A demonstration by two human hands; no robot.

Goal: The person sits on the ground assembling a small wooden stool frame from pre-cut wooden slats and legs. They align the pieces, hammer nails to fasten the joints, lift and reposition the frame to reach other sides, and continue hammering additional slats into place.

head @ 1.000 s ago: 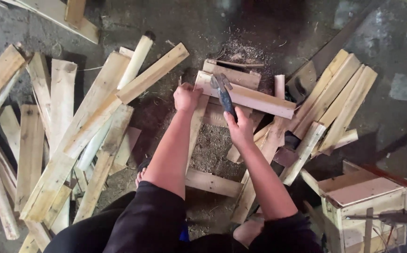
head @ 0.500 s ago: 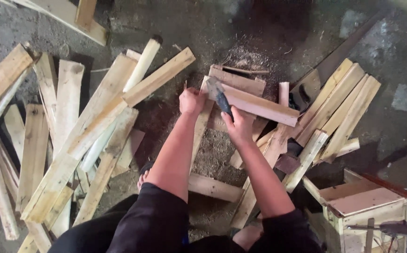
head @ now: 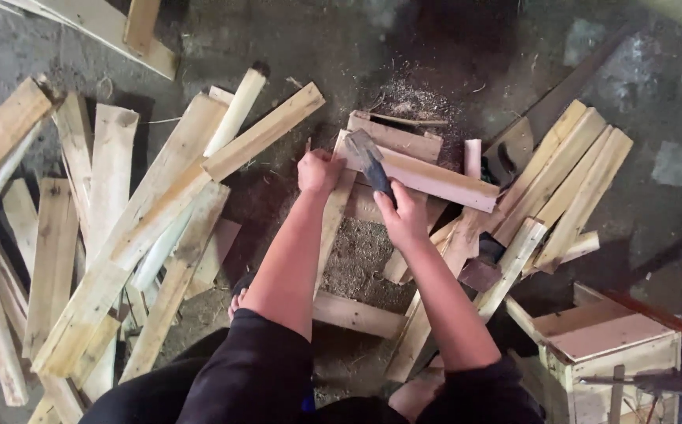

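The right hand [head: 405, 216] is clenched round the dark handle of a hammer [head: 368, 157], and the head now hangs over the near end of the pale plank [head: 427, 179] that lies across the middle of the frame. Half a second ago the hammer sat at much the same angle; the view has dipped a little, so the strike looks paused, not landed. The left hand [head: 319, 169], at nine o'clock of the hammer head, is closed in a fist on the upright slat [head: 331, 224] just under the plank's left end, and it has not let go across these frames. My read: the joint is being steadied while the hammer lines up.

Whether a nail stands under the head, I cannot tell.

Boxes now. At four o'clock, bottom right, sits a small wooden crate [head: 616, 353]; flat boards cover its top, and what lies inside is hidden. Sawdust [head: 360, 251] lies on the floor between the arms. A heap of loose planks [head: 121, 235] fans out at nine o'clock, another stack [head: 568, 180] at two o'clock.
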